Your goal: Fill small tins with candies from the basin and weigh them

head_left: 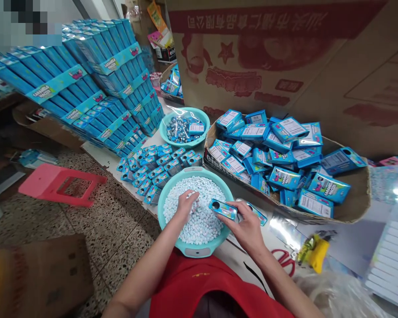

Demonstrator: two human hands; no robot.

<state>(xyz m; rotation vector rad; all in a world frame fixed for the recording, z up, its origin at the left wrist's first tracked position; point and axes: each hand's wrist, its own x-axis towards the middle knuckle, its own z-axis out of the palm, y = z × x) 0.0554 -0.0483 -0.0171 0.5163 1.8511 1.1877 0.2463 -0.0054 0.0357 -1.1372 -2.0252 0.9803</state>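
A teal bowl [195, 250] full of small white and pale blue candies [202, 216] sits at the table's near edge. My left hand [186, 204] reaches into the candies with its fingers curled, pinching some. My right hand [243, 225] grips a small blue box [223, 208] with a round hole in its face, held over the bowl's right rim. A second blue box [257, 213] lies just behind that hand.
A cardboard tray [354, 207] holds several blue boxes. Rows of open boxes [159, 170] stand left of the bowl. A second teal bowl [184, 128] holds wrapped pieces. Stacked blue cartons [86, 84], a pink stool [58, 183], red scissors [285, 261] and a large carton [285, 57] surround the table.
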